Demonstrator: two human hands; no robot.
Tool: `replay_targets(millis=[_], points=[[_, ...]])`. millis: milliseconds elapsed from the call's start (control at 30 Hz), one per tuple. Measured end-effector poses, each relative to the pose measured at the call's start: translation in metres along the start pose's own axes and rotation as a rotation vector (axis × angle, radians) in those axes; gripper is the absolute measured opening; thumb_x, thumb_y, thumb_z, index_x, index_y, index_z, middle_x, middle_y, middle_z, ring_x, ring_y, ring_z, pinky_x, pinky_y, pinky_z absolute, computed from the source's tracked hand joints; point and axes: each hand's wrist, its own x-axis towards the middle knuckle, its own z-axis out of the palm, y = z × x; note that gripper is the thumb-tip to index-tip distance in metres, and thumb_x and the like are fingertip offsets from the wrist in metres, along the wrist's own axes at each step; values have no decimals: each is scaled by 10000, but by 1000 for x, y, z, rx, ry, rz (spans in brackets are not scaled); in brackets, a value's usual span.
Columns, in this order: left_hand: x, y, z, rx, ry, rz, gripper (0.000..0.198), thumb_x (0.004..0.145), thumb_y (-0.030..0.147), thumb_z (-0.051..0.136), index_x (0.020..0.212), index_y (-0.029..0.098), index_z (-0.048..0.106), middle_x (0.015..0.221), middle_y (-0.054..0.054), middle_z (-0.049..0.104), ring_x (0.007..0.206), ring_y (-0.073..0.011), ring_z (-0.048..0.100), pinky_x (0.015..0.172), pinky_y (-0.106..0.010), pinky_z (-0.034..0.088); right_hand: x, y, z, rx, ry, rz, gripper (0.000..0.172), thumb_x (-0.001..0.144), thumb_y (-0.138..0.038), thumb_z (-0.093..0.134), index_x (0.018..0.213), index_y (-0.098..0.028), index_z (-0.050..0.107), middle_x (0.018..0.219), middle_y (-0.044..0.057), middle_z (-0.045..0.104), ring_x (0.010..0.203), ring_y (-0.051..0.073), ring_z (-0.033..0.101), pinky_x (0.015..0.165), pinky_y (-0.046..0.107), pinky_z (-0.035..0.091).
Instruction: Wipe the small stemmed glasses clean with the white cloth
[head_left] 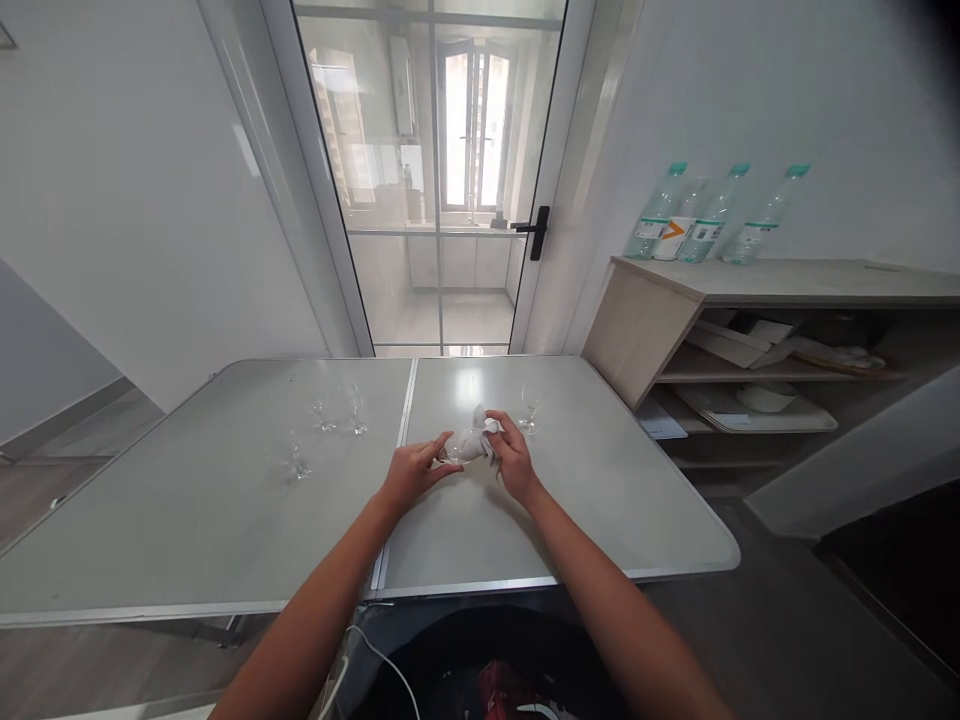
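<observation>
Both my hands meet over the middle of a grey folding table [570,520]. My left hand [411,472] pinches the base of a small clear stemmed glass [454,452] that lies tilted between the hands. My right hand [511,458] is closed round a white cloth [477,436] pressed against that glass. One more clear glass [529,412] stands upright just right of my right hand. Three other small glasses stand on the left half of the table, one at the front [298,462] and two further back [324,415], [355,414].
A glass door [442,180] with a black handle stands behind the table. To the right is a wooden shelf unit [750,290] with several water bottles [712,215] on top and papers and trays inside. A white cable [375,660] hangs near my body.
</observation>
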Motion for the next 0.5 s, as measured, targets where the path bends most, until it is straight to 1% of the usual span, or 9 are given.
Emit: replay_targets(millis=[67,133,200,267,333,400,433,500], points=[[1,2,-1,19,-25,18,581,989,549,596,1455,205,558,857,-20,783,587,-130,655,581,-240,432,-2,0,-2,-44,19,-46,361,966,-445,599,1276,-261,595,777,-33,535,647,140,454,607,247,400],[1,3,-2,57,-42,59,546,1027,460,568,1501,195,508,896,-42,789,649,-153,691,595,-249,433,-2,1,-2,-161,-65,-84,400,986,-432,570,1347,-260,584,772,-31,547,647,145,466,624,258,411],[0,5,-4,105,-43,91,514,1027,417,581,1485,191,529,841,-44,780,672,-174,704,591,-263,420,-2,3,-1,-272,-177,-113,417,1007,-419,531,1382,-241,579,705,-42,519,612,145,449,618,269,400],[1,5,-6,131,-21,74,459,1004,425,622,1402,198,604,775,-33,765,657,-177,699,603,-277,416,0,6,0,-306,-241,-115,409,1015,-417,511,1367,-224,588,663,-50,487,594,146,435,606,273,386],[3,6,-8,115,21,13,332,976,446,664,1206,211,703,728,-16,752,629,-167,684,669,-294,439,2,7,0,-236,-214,-75,393,993,-440,540,1319,-226,595,691,-45,497,595,144,433,577,267,375],[5,6,-10,76,47,-32,245,965,455,678,981,215,726,681,3,733,586,-151,649,730,-315,451,3,7,0,-111,-141,-20,384,955,-458,591,1271,-240,591,732,-41,509,599,138,426,552,256,365],[6,6,-10,57,45,-38,250,969,456,672,911,216,715,656,11,720,569,-145,629,739,-320,451,3,7,-1,-52,-93,-2,383,938,-459,611,1257,-248,584,743,-42,508,602,136,423,548,250,362],[7,6,-10,40,32,-24,267,985,459,646,884,220,707,632,15,699,557,-143,604,710,-316,444,2,6,-2,15,-25,2,393,932,-455,623,1270,-264,563,752,-45,510,622,137,432,566,245,371]])
